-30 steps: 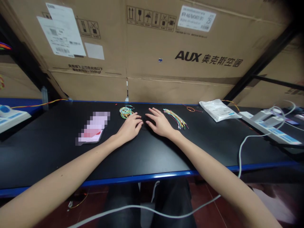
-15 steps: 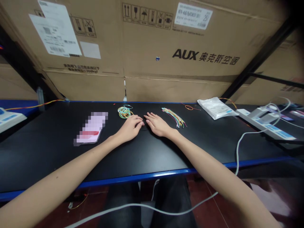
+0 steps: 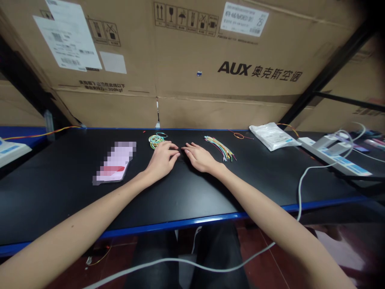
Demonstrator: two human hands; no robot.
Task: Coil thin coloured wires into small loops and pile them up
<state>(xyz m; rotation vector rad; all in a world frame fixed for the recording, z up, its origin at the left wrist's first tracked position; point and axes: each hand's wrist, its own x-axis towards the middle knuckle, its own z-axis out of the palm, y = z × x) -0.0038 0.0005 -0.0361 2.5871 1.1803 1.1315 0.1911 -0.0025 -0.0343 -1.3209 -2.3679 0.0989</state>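
Black workbench [image 3: 60,188], left hand [image 3: 162,162] laid open and empty near coiled coloured wires [image 3: 156,141], right hand [image 3: 200,157] laid open and empty near a loose wire bundle [image 3: 219,147] (thin strands easily scattered by a careless sweep).

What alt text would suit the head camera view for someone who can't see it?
Two hands rest palms down on a black workbench: the left hand beside a coil of coloured wires, the right hand near a bundle of coloured wires. Cardboard cartons stand behind.

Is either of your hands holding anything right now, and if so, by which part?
Nothing is held: the left hand and the right hand both rest open, palm down, on the black tabletop.
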